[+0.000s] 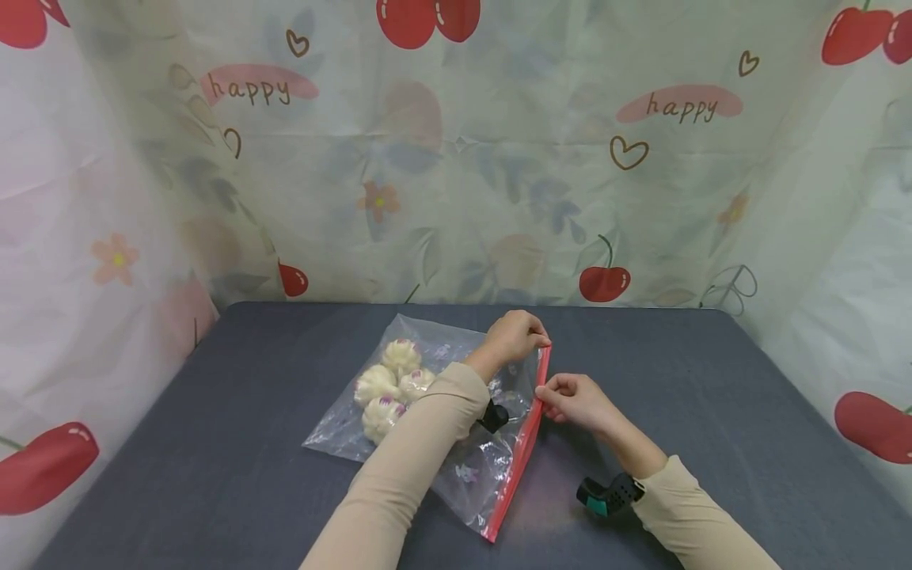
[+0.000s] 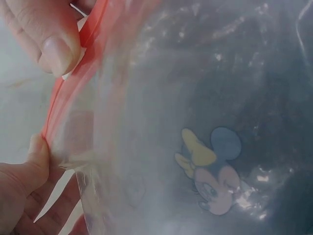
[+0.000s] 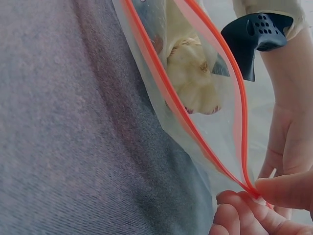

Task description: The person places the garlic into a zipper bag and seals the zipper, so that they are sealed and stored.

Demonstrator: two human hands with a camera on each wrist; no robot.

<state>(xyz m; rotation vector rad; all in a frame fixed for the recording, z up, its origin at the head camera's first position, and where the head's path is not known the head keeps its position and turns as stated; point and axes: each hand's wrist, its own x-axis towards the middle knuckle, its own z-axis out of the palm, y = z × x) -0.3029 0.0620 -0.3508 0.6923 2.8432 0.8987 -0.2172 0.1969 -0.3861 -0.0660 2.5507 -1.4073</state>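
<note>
A clear zip bag (image 1: 470, 467) with a red zip strip (image 1: 523, 443) lies on the dark table, its strip on the right side. Several garlic bulbs (image 1: 378, 384) are inside, toward the left; one garlic bulb (image 3: 190, 73) shows through the mouth in the right wrist view. My left hand (image 1: 514, 336) reaches across the bag and pinches the far end of the strip. Nearer me, my right hand (image 1: 575, 402) pinches the strip at a small white slider (image 2: 76, 63). From there toward the near end, the two red edges stand apart.
The dark table (image 1: 235, 443) extends around the bag. Behind it hangs a printed curtain (image 1: 456, 198), with side panels left and right. A black wrist mount (image 1: 609, 495) sits on my right wrist, and another black mount (image 1: 493, 416) on the left overlaps the bag.
</note>
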